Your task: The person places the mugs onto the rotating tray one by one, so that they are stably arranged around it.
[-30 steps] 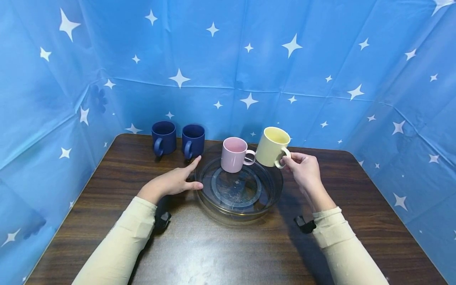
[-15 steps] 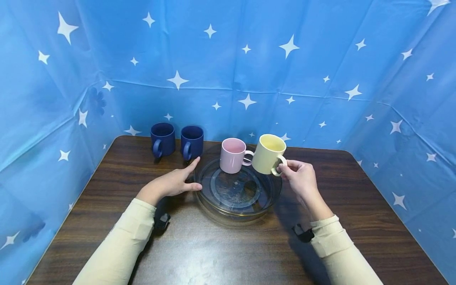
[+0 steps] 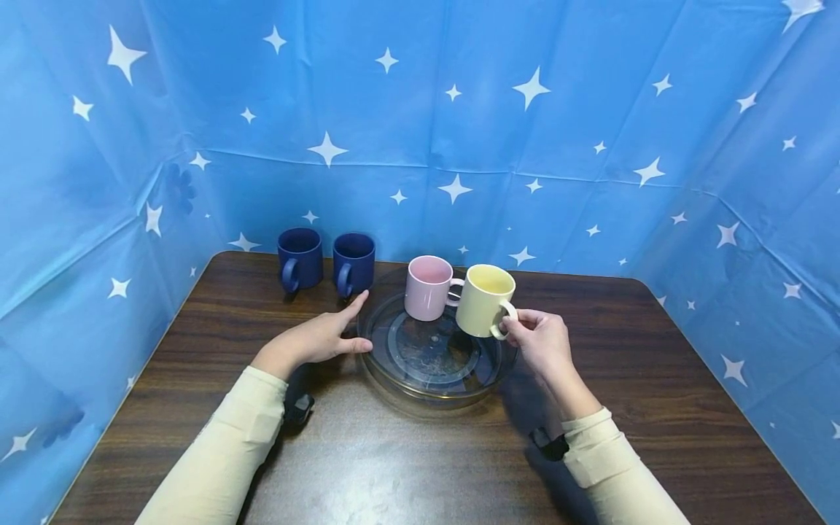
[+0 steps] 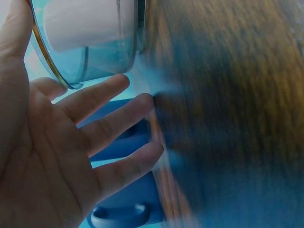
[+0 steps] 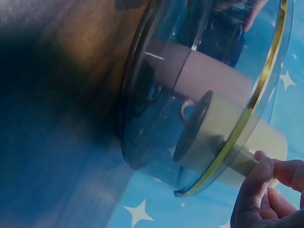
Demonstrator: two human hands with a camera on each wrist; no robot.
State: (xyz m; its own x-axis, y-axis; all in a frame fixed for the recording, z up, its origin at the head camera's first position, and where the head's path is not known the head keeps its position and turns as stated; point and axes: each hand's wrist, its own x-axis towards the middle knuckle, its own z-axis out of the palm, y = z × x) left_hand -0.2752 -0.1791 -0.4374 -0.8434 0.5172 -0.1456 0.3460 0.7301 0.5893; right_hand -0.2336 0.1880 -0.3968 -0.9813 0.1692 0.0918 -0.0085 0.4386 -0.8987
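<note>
My right hand point(image 3: 543, 343) pinches the handle of a yellow mug point(image 3: 484, 302), which tilts slightly over the right part of a round clear glass bowl point(image 3: 446, 394). In the right wrist view the yellow mug point(image 5: 213, 137) shows through the glass wall, its base above the bowl's floor. A pink mug point(image 3: 426, 292) stands upright inside the bowl toward the back, its handle pointing at the yellow mug. My left hand point(image 3: 315, 335) spreads with straight fingers at the bowl's left side. In the left wrist view its fingers point(image 4: 111, 92) lie right beside the glass wall.
Two dark blue mugs point(image 3: 300, 257) point(image 3: 354, 262) stand upright at the back left of the brown wooden table point(image 3: 407, 467), handles toward the front. A blue curtain point(image 3: 407, 109) with white stars surrounds the table's back and sides.
My right hand has brought the yellow mug left and toward the front, lower over the bowl and beside the pink mug. My left hand has stayed at the bowl's side.
</note>
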